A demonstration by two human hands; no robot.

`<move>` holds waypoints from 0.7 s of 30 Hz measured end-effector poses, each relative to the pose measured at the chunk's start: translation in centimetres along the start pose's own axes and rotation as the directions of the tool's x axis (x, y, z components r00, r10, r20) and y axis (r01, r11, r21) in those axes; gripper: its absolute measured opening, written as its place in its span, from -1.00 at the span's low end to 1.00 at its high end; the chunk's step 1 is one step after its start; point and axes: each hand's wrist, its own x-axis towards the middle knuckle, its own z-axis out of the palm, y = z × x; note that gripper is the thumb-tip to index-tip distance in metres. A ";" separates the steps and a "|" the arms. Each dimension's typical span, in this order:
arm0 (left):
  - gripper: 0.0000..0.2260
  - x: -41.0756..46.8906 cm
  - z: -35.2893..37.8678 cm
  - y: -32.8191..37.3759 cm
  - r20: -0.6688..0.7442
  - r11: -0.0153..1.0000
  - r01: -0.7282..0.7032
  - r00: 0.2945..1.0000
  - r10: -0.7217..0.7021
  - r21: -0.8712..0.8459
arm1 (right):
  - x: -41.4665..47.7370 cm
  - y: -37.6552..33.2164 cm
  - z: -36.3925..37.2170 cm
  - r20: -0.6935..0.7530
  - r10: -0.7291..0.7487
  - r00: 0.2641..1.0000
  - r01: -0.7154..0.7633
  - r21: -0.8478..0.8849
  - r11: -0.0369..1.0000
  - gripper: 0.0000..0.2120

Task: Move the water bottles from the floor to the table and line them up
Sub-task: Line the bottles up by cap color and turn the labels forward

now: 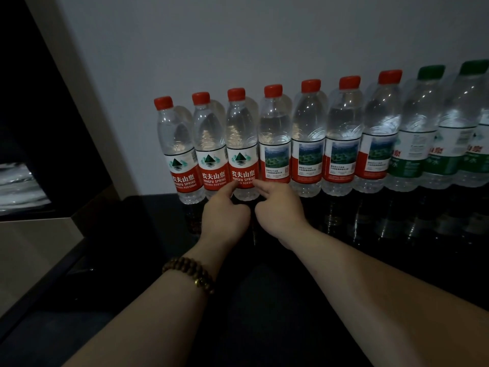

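Several clear water bottles stand upright in a row against the white wall on the black table (370,247). Most have red caps and red labels; two at the far right (418,133) have green caps and green labels. My left hand (225,211) and my right hand (277,210) are side by side in front of the third bottle from the left (242,144). Each hand points an index finger at the lower edge of that bottle's label, the other fingers curled. The fingertips touch or nearly touch it. Neither hand grips a bottle. A bead bracelet is on my left wrist.
The table's left edge (79,260) runs diagonally below the leftmost bottle (177,152). A beige wall pillar (87,107) and a dark opening lie to the left, with pale floor (31,250) beneath. The glossy tabletop in front of the row reflects the bottles.
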 end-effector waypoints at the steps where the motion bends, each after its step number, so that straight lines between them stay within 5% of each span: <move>1: -0.36 0.0 0.0 0.0 0.003 1.000 0.000 1.000 0.000 0.006 | 0.0 0.0 0.0 0.000 -0.002 1.000 0.002 -0.002 1.000 -0.30; 21: -0.40 -0.1 0.1 0.0 -0.039 0.997 -0.035 0.999 0.038 0.069 | 0.1 0.2 0.1 -0.003 -0.004 1.000 0.004 -0.004 1.000 -0.28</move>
